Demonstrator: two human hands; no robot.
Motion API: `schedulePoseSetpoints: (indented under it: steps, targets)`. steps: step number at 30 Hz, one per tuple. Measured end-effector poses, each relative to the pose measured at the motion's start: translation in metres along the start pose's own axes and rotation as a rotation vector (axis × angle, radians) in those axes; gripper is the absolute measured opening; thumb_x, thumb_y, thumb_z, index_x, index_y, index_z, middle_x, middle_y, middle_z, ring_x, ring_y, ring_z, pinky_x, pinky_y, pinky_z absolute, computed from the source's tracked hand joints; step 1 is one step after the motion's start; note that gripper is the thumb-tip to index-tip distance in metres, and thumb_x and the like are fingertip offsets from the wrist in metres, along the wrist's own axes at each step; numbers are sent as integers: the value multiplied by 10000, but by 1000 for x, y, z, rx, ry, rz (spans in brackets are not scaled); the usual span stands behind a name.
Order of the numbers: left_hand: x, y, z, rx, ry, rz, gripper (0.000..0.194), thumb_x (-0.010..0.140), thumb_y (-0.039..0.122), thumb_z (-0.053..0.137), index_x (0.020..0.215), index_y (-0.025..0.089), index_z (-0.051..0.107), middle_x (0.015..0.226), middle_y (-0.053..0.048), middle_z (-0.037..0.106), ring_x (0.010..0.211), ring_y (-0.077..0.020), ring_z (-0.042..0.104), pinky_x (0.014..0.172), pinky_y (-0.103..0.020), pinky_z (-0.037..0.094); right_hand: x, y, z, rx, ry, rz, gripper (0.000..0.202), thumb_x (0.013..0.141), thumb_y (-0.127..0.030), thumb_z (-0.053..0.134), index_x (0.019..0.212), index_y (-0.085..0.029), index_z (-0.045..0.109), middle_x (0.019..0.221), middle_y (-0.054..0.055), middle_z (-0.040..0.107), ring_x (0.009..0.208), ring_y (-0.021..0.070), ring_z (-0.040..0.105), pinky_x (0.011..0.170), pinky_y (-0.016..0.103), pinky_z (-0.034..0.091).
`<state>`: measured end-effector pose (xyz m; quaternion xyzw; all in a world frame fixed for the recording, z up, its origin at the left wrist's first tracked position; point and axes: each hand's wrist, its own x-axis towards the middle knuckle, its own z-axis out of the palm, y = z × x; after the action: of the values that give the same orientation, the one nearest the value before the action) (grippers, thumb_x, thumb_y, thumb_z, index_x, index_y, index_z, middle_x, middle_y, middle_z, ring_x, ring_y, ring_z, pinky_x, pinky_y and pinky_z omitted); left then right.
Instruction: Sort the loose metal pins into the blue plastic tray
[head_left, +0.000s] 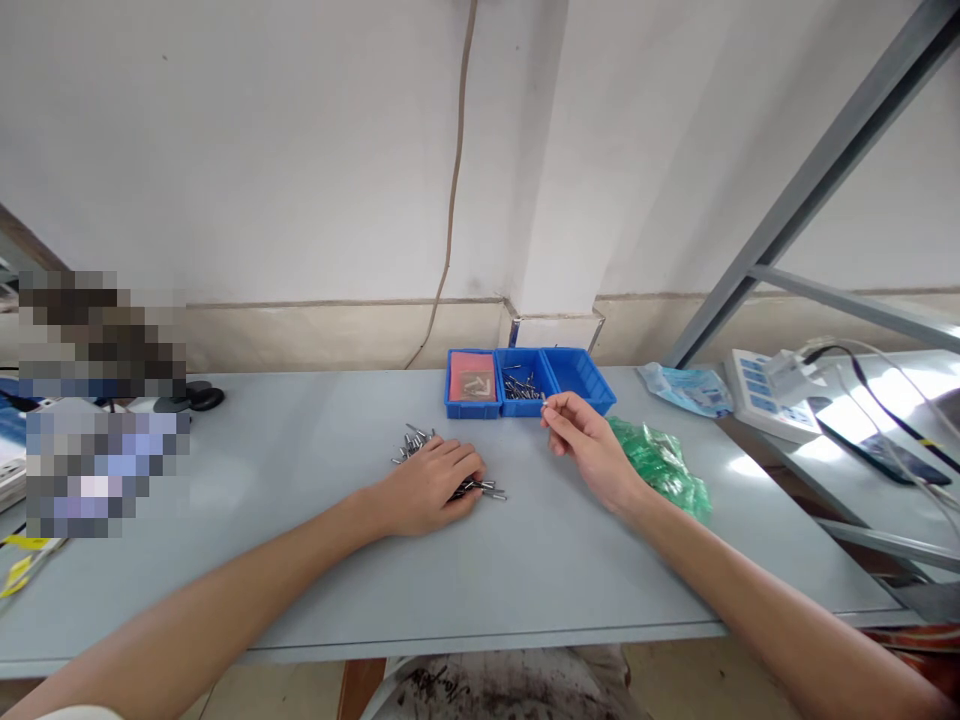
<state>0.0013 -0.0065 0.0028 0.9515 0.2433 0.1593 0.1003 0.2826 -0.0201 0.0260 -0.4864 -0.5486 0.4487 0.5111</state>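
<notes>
My left hand (435, 485) rests on the grey table, its fingers curled over a bunch of thin metal pins (487, 489) whose ends stick out to the right. More metal pins (413, 441) lie in a loose pile just behind that hand. My right hand (576, 432) is raised in front of the blue bins, thumb and fingertips pinched on a small metal pin (544, 398). Several dark and silver pins (523, 386) lie in the middle blue bin (520, 408). The left blue bin (472, 410) holds a red card and a clear bag with small parts.
The right blue bin (577, 372) shows a bare floor. Crumpled green plastic (667, 465) lies beside my right forearm. Further right are a blue-white packet (686, 389) and a power strip (769, 395). A round black object (204, 396) sits at the left.
</notes>
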Motion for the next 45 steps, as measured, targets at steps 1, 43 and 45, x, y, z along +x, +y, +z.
schedulePoseSetpoints:
  steps: [1,43,45]
  targets:
    - [0,0,0,-1,-3,1,44,1063,260,529,1076,218,528,1047,-37,648,942,-224,593,874,-372,378,-1,-1,1,-38,-14,-5,290,968,-528,709,992,-248,637,894,-22,581,635,120,463,642,298,399]
    - [0,-1,1,-2,13,6,55,1066,271,524,1086,220,535,1042,-43,657,927,-223,599,866,-377,386,0,-2,1,277,-141,86,277,945,-498,772,962,-226,720,838,-17,519,597,103,340,599,294,378]
    - [0,-1,1,0,9,2,53,1063,267,528,1087,220,532,1043,-41,655,926,-224,596,870,-376,384,0,-2,1,284,-125,84,275,941,-492,779,957,-225,714,853,-15,524,597,99,338,594,290,377]
